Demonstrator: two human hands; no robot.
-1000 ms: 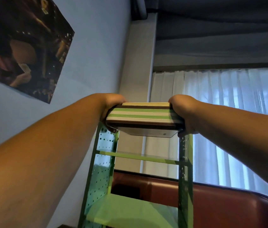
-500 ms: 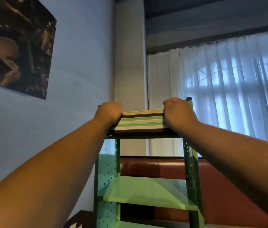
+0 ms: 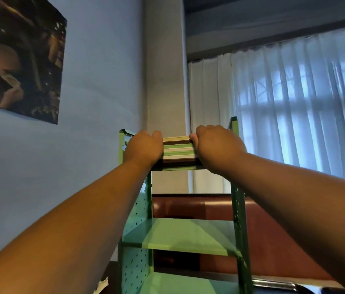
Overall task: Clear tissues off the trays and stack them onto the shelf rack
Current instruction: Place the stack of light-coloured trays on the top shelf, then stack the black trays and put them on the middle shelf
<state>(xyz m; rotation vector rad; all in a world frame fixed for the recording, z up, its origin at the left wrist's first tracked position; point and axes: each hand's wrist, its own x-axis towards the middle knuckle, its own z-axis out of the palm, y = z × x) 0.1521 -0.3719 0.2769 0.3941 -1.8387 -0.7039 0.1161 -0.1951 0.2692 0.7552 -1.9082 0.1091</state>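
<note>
A stack of several trays [image 3: 178, 150], with green, cream and brown edges, rests on the top shelf of the green metal shelf rack [image 3: 238, 219]. My left hand [image 3: 143, 148] grips the stack's left end. The right end is held by my right hand [image 3: 216, 148]. Both arms reach up and forward. The tray tops are hidden from this low angle. No tissue shows on them.
The rack has perforated side panels and a bare middle shelf [image 3: 184, 235]. A dark red padded bench back [image 3: 199, 207] runs behind it. White curtains [image 3: 294, 113] cover the window on the right. A dark poster [image 3: 16, 58] hangs on the blue wall. A white scrap [image 3: 101, 285] lies at the rack's foot.
The tray stack went from held in the air before the rack to lying on its top shelf, pushed further back. Both hands kept their hold.
</note>
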